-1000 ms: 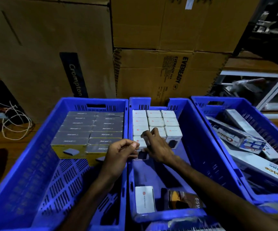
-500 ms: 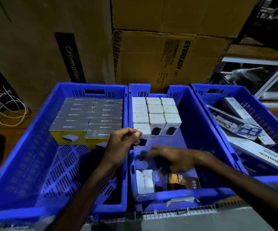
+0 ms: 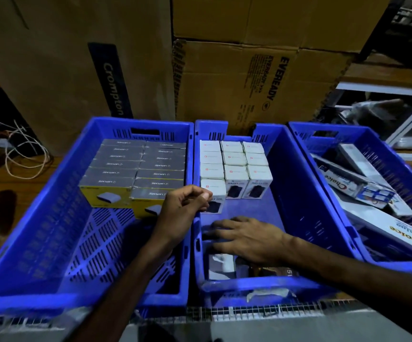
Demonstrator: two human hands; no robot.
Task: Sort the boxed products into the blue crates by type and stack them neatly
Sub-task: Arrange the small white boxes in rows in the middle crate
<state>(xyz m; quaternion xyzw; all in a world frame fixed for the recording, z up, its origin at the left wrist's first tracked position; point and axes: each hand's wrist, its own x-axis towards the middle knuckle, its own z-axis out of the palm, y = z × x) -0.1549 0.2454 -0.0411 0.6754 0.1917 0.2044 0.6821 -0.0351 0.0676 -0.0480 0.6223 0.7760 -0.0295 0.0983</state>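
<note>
- Boxed products, first type: small white cardboard boxes (image 3: 234, 169) with a red logo on top and a dark product picture on the front face, packed upright in three columns against the far wall of the middle blue plastic crate (image 3: 296, 183). Left column runs one box nearer than the other two.
- Second type: flat grey-topped boxes with yellow sides (image 3: 135, 169), stacked in two neat columns at the far end of the left blue plastic crate (image 3: 39, 218); the near half of that crate shows its slotted floor.
- Third type: long white cartons with red and blue print (image 3: 348, 186), lying loose and crooked in the right blue plastic crate (image 3: 385, 141).
- Near end of middle crate: a loose white box (image 3: 218, 266) lying flat, with a dark box with orange print (image 3: 277, 271) beside it; both partly hidden under the right hand.
- Left hand (image 3: 182, 208): hovers over the wall shared by the left and middle crates, just beside the nearest white box of the left column. Fingers curled in loosely, thumb against fingertips; nothing visible in the grasp.
- Right hand (image 3: 247, 236): palm down, low inside the middle crate, fingers straight and spread wide toward the left wall. Holds nothing; contact with the crate floor or the loose boxes cannot be told (motion blur at the fingertips).
- Background: large brown corrugated cartons (image 3: 224, 82) standing behind the crates; white cord (image 3: 24, 154) coiled on the wooden floor at left.
</note>
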